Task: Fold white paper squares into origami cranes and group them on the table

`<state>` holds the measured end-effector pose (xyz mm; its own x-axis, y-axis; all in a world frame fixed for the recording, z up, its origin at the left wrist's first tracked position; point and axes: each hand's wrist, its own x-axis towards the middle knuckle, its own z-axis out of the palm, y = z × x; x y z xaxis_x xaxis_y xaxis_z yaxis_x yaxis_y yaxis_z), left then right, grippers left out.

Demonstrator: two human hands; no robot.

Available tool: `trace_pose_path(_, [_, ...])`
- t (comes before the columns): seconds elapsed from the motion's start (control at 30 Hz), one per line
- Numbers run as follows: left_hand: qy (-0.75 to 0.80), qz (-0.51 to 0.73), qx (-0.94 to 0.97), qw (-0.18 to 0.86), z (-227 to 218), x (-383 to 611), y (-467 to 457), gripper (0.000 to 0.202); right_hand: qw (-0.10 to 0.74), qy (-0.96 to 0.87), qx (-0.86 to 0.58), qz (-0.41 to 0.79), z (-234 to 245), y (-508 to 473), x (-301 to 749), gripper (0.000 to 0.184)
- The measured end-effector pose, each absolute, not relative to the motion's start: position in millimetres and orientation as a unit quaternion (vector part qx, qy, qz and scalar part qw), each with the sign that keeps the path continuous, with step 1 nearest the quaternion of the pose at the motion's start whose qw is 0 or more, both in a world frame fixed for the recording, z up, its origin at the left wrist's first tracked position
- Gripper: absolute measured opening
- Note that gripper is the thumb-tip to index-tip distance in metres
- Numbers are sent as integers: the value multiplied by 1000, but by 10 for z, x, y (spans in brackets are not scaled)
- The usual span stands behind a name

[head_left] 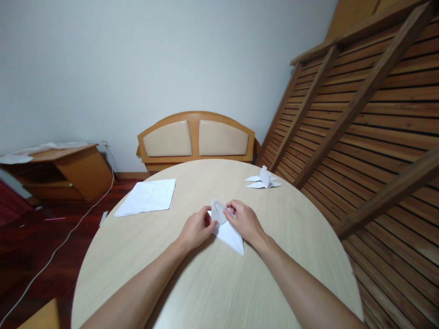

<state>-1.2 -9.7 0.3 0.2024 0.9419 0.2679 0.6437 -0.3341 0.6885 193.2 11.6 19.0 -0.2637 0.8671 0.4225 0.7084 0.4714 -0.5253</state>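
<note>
A folded white sheet of paper (230, 237) lies in front of me, one pointed corner toward me and a raised triangular flap at its far end. My left hand (198, 228) pinches the flap's left side between thumb and fingers. On the other side, my right hand (245, 220) is closed on the paper's right edge, thumb on top. Both hands rest low over the round table (206, 292). Part of the paper is hidden under the fingers.
A stack of white paper (147, 196) lies at the table's left. Folded white paper figures (264, 179) stand at the far right. Beyond are a headboard (196, 139), a leaning slatted wooden frame (377, 119), a low wooden cabinet (80, 171) and a white cable (70, 233) on the floor.
</note>
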Motion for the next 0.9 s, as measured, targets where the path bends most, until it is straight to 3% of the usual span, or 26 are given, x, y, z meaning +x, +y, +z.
trace_pose_path(0.17, [534,341,742,219,25,-5,-95,17,327,-775,-523,138,194,104,1898,15])
trace_pose_path(0.37, [541,385,714,220,15,-14,-67,30,330,-778,-512,153,200,82,1876,17])
trace_pose_path(0.6, [586,358,698,202,-8,-66,-11,26,306,-801,-480,184,215,-27,1799,48])
trace_pose_path(0.77, [603,385,666,211,-43,-114,29,9,277,-821,-464,186,225,-107,1738,66])
trace_pose_path(0.9, [610,390,660,199,-102,-140,45,27,260,-843,-434,183,184,-147,1704,80])
